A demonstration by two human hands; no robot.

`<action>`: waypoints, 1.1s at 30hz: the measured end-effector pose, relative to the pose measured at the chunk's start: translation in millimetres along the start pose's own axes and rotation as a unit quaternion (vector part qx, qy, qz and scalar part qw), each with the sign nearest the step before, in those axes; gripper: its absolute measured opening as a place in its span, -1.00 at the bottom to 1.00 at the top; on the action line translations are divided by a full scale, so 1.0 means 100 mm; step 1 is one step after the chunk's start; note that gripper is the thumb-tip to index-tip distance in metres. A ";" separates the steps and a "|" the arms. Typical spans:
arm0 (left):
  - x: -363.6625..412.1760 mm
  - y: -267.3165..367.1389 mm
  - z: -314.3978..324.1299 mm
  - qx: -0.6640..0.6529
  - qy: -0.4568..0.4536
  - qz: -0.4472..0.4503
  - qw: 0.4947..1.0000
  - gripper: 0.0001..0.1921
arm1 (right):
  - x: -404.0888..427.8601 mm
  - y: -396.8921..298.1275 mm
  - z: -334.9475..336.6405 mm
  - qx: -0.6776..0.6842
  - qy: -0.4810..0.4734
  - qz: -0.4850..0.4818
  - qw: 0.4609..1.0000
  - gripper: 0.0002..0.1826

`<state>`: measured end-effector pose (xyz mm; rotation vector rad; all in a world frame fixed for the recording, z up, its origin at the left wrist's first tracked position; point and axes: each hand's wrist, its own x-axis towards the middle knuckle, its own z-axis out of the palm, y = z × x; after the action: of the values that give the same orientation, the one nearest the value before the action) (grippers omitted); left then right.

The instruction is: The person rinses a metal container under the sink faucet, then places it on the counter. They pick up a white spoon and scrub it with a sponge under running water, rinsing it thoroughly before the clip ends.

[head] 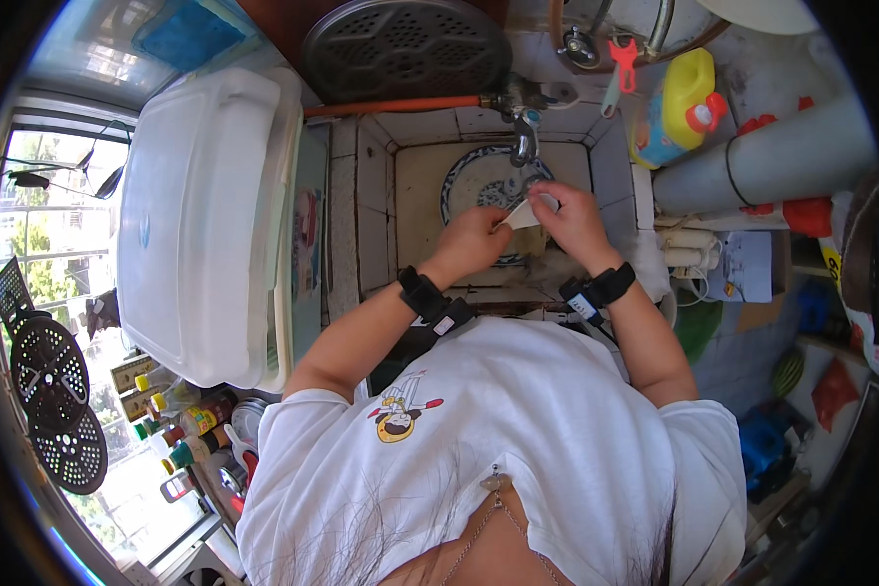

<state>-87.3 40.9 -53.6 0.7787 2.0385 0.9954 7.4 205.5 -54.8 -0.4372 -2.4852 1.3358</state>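
Note:
Both hands meet over a tiled sink point(419, 220). Between the fingertips of my left hand point(472, 238) and my right hand point(573, 220) is a thin, off-white flat piece point(521, 215); its material cannot be made out. My left hand pinches its left end, and my right hand grips the other side. Below them, a blue-and-white patterned plate point(450, 179) lies in the sink, partly hidden by the hands. Something pale point(533, 242) shows beneath the hands, too covered to identify. The metal faucet point(525, 141) hangs just beyond my fingers.
A large translucent plastic bin point(198, 227) stands left of the sink. An orange hose point(395, 106) runs to the faucet. Right of the sink are a yellow detergent jug point(677, 110), a red-and-green peeler point(621, 73) and a thick grey pipe point(769, 157). Several bottles point(190, 425) stand at lower left.

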 end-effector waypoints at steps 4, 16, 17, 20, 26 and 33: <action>-0.01 0.01 -0.03 0.052 0.022 0.010 0.998 -0.69 | 0.06 -0.10 -0.08 -0.020 -0.057 0.068 0.996 -0.79; -0.07 0.12 -0.09 0.126 0.019 -0.009 0.992 -0.74 | 0.06 -0.01 -0.04 -0.002 -0.076 0.039 0.996 -0.80; -0.08 0.12 -0.09 0.126 0.017 -0.015 0.992 -0.74 | 0.06 -0.01 -0.04 0.008 -0.077 0.049 0.996 -0.80; -0.07 0.10 -0.09 0.142 0.005 0.015 0.990 -0.67 | 0.02 0.07 -0.03 0.045 -0.086 0.080 0.992 -0.80; 0.04 0.17 -0.07 -0.131 -0.196 0.009 0.972 -0.55 | -0.05 -0.16 -0.33 0.035 -0.016 0.019 0.999 -0.80; 0.20 0.96 -0.11 -0.293 -0.264 0.018 0.919 -0.48 | -0.03 -0.69 -1.61 -0.247 0.245 -0.113 0.931 -0.70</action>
<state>-88.0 101.9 24.2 0.6612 1.1770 1.1796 62.9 289.1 88.4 -0.4955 -2.3180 0.4256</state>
